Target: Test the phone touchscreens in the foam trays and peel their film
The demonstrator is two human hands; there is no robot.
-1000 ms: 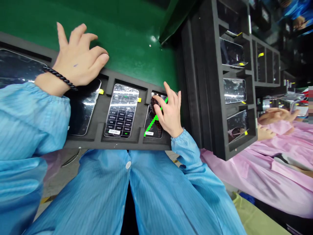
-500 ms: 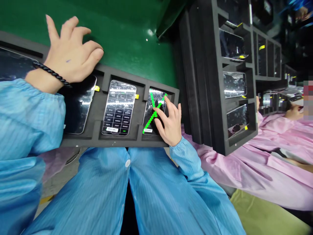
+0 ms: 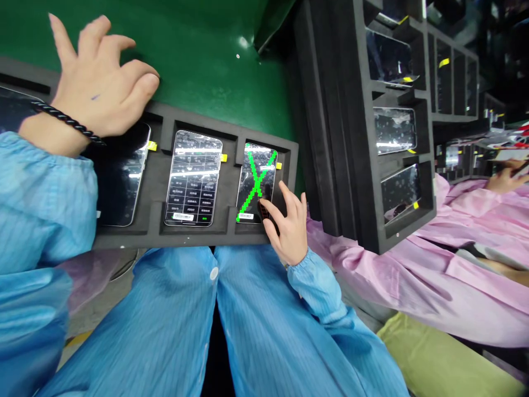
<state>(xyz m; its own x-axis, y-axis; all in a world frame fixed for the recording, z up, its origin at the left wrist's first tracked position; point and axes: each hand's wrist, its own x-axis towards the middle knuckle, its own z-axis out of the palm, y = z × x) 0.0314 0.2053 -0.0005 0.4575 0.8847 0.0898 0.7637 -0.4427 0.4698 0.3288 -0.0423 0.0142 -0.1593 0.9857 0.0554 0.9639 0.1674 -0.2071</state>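
Observation:
In the head view, my right hand (image 3: 289, 226) reaches over the rightmost smartphone (image 3: 247, 187), its fingers apart and the index fingertip at the lower right of the screen. Two crossing green lines form an X on that dark screen. The phone lies in a compartment of a black foam tray (image 3: 231, 238). Left of it lies a second smartphone (image 3: 192, 179) showing a lit grid of text boxes. My left hand (image 3: 99, 88) is spread open above the tray's far edge, holding nothing. Below it, partly covered by my wrist and sleeve, is a larger dark-screened device (image 3: 124, 176).
A green work surface (image 3: 198, 66) stretches behind the tray. At right rises a stack of black foam trays (image 3: 359, 165) with several phones in its compartments. Beyond it sits a person in a pink smock (image 3: 384, 270), and another hand (image 3: 502, 181) shows at the far right.
My right index finger has slid down the phone screen, away from the middle of the X. My left hand stays spread over the tray. The view has shifted slightly.

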